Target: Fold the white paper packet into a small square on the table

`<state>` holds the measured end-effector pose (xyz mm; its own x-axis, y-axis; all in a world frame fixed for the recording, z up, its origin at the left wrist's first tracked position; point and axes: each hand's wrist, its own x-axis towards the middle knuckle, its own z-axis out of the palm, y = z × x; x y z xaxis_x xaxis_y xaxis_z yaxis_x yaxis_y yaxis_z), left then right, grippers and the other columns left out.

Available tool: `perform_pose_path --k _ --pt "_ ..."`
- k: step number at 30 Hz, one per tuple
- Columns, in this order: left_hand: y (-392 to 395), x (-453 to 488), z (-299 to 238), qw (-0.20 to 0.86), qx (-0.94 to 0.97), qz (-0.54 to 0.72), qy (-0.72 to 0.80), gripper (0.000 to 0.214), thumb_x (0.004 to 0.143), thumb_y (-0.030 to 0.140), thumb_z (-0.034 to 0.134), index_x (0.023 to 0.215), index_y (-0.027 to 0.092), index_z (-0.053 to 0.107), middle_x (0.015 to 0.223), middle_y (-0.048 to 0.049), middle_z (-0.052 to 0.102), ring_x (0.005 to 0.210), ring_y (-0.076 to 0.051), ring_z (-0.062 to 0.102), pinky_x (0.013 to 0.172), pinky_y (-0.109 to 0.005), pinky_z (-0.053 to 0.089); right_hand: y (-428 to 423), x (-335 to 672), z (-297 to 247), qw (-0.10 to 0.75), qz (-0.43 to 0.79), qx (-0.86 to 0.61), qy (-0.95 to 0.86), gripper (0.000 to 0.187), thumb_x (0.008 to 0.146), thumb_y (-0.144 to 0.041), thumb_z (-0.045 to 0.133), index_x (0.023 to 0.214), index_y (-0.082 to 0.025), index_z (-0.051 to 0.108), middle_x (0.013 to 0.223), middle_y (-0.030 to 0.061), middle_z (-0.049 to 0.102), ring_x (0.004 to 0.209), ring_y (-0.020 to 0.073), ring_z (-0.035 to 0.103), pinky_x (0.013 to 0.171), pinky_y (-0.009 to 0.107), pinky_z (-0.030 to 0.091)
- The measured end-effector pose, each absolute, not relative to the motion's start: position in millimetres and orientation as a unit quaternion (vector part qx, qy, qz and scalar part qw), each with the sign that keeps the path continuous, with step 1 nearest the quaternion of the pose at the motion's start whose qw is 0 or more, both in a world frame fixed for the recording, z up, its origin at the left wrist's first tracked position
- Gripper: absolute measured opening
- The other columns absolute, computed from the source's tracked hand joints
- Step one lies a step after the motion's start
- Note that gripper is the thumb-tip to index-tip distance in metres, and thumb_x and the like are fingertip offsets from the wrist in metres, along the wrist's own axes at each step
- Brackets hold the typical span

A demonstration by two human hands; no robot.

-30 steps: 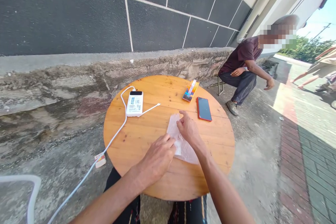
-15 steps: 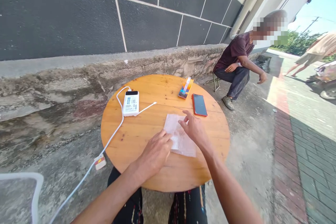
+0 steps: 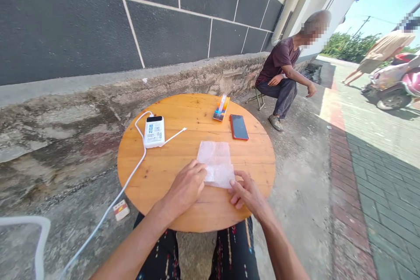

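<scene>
A thin, translucent whitish sheet [image 3: 218, 155], perhaps wrapping film or tissue, lies flat near the front of the round wooden table [image 3: 183, 113]. A brighter white patch shows at its lower left, partly behind my fingers. My left hand [image 3: 188, 183] is closed at the sheet's left edge, its fingertips mostly hidden under the knuckles. At the lower right corner, my right hand [image 3: 245, 192] has its thumb on the sheet and its fingers curled around the edge.
Past the sheet lie a red-edged phone [image 3: 239, 127] and an orange and blue box with a white strip [image 3: 222, 107]. A white power bank [image 3: 154, 132] with a white cable [image 3: 136, 168] is at left. A person [image 3: 284, 70] sits beyond the table; a scooter [image 3: 392, 89] stands farther right.
My right hand has come down from above the sheet's upper part to its lower right corner. My left hand stays at the left edge. The view has swung slightly right.
</scene>
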<state>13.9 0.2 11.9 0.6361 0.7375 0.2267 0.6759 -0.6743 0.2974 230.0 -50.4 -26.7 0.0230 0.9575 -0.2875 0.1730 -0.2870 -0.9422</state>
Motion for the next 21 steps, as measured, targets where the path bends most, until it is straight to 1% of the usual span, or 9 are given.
perform_pose_path --k 4,6,9,11,14,17,21 --pt "0.0 14.4 12.1 0.092 0.898 0.166 0.397 0.022 0.077 -0.002 0.044 0.076 0.017 0.056 0.098 -0.0052 0.061 0.099 -0.021 0.05 0.089 -0.035 0.047 -44.8 224.0 -29.2 0.398 0.535 -0.589 -0.456 0.05 0.076 -0.056 0.058 0.107 -0.017 0.054 0.06 -0.0034 0.06 0.044 0.0115 0.058 0.038 0.019 0.043" --pt "-0.3 14.5 11.8 0.094 0.897 0.168 0.398 0.022 0.077 -0.002 0.044 0.076 0.018 0.056 0.097 -0.0049 0.061 0.099 -0.021 0.05 0.089 -0.035 0.047 -42.8 223.0 -29.2 0.394 0.531 -0.593 -0.46 0.045 0.078 -0.055 0.057 0.1 -0.016 0.057 0.054 -0.0038 0.059 0.042 0.0104 0.056 0.038 0.017 0.042" --pt "-0.8 14.0 11.5 0.101 0.896 0.174 0.397 0.022 0.077 -0.001 0.044 0.078 0.018 0.056 0.097 -0.0049 0.061 0.1 -0.02 0.049 0.089 -0.035 0.047 -37.7 219.4 -27.0 0.388 0.517 -0.597 -0.475 0.041 0.079 -0.055 0.055 0.089 -0.015 0.06 0.051 -0.003 0.059 0.039 0.0091 0.053 0.037 0.016 0.04" --pt "-1.0 13.8 11.8 0.105 0.896 0.173 0.394 0.022 0.077 -0.002 0.044 0.078 0.017 0.056 0.097 -0.0049 0.061 0.099 -0.02 0.049 0.089 -0.035 0.046 -33.4 215.3 -25.5 0.397 0.496 -0.609 -0.475 0.039 0.078 -0.054 0.055 0.082 -0.015 0.059 0.051 -0.0031 0.058 0.039 0.0093 0.052 0.037 0.017 0.039" --pt "-0.9 13.8 13.5 0.107 0.898 0.165 0.394 0.022 0.075 -0.003 0.045 0.076 0.017 0.055 0.097 -0.005 0.061 0.097 -0.021 0.049 0.088 -0.036 0.046 -27.6 208.1 -26.6 0.41 0.448 -0.644 -0.466 0.036 0.076 -0.052 0.057 0.071 -0.017 0.053 0.05 -0.0038 0.055 0.039 0.0111 0.052 0.035 0.019 0.038" --pt "-0.7 13.8 15.0 0.111 0.896 0.162 0.398 0.022 0.075 -0.002 0.045 0.075 0.018 0.054 0.096 -0.0044 0.06 0.097 -0.021 0.049 0.088 -0.036 0.046 -23.9 202.9 -30.9 0.397 0.391 -0.675 -0.484 0.032 0.076 -0.049 0.055 0.067 -0.02 0.049 0.049 -0.0045 0.052 0.04 0.0124 0.051 0.035 0.021 0.035" --pt "-0.8 13.4 15.3 0.12 0.896 0.166 0.395 0.022 0.076 -0.002 0.045 0.076 0.018 0.054 0.096 -0.004 0.06 0.098 -0.021 0.048 0.089 -0.036 0.046 -20.9 199.5 -32.7 0.36 0.251 -0.71 -0.55 0.029 0.076 -0.041 0.054 0.059 -0.022 0.042 0.048 -0.0059 0.045 0.044 0.0108 0.044 0.042 0.021 0.029"
